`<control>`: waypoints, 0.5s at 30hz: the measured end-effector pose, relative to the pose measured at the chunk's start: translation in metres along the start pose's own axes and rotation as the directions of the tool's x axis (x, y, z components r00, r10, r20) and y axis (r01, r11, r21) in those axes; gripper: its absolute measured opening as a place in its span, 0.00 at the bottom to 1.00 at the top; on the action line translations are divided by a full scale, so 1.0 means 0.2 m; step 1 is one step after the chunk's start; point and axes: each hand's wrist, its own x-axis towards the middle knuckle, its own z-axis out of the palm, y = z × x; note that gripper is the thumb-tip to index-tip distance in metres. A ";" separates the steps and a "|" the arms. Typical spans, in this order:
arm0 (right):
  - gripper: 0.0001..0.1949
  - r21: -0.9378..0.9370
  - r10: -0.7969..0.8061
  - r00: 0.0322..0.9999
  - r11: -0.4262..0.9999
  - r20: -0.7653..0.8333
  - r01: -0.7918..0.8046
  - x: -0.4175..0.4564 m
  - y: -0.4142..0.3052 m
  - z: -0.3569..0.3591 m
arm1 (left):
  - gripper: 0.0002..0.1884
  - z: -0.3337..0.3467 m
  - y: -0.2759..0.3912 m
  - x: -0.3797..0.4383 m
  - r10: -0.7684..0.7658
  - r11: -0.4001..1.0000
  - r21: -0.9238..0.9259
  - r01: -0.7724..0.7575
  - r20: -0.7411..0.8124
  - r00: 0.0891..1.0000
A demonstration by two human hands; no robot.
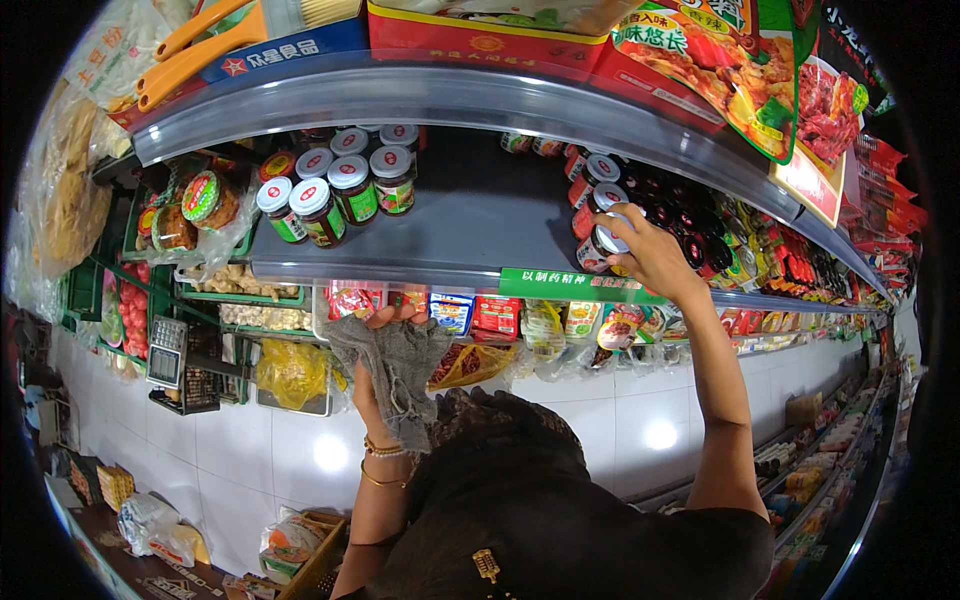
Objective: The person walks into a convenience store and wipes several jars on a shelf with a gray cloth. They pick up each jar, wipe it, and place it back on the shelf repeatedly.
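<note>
On the right side of the dark grey shelf, my right hand has its fingers and thumb around the white lid of a glass jar. That jar stands at the front of a row of similar white-lidded jars. A crumpled grey cloth is in my left hand, below the shelf's front edge; the cloth hides much of the palm. Toward the shelf's left end stands a group of white-lidded jars with green labels.
A transparent shelf lip overhangs from above. Dark-lidded jars crowd beside my right hand. A green label strip runs along the front edge. Packaged foods hang below. Leftward are green crates and a scale.
</note>
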 end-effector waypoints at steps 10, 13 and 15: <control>0.29 -0.168 0.057 0.998 0.984 -0.024 -0.060 0.03 -0.02 0.01 | 0.26 0.00 -0.01 -0.02 -0.025 0.999 -0.028 0.024 -0.016 1.000; 0.31 -0.180 0.015 0.996 0.983 -0.089 -0.031 0.02 -0.01 0.02 | 0.26 0.00 -0.01 -0.02 -0.047 0.998 -0.046 0.046 -0.023 0.999; 0.32 -0.181 0.053 0.993 0.981 -0.104 -0.071 0.03 -0.01 0.05 | 0.26 -0.01 -0.02 -0.03 -0.061 0.996 -0.071 0.060 -0.021 0.998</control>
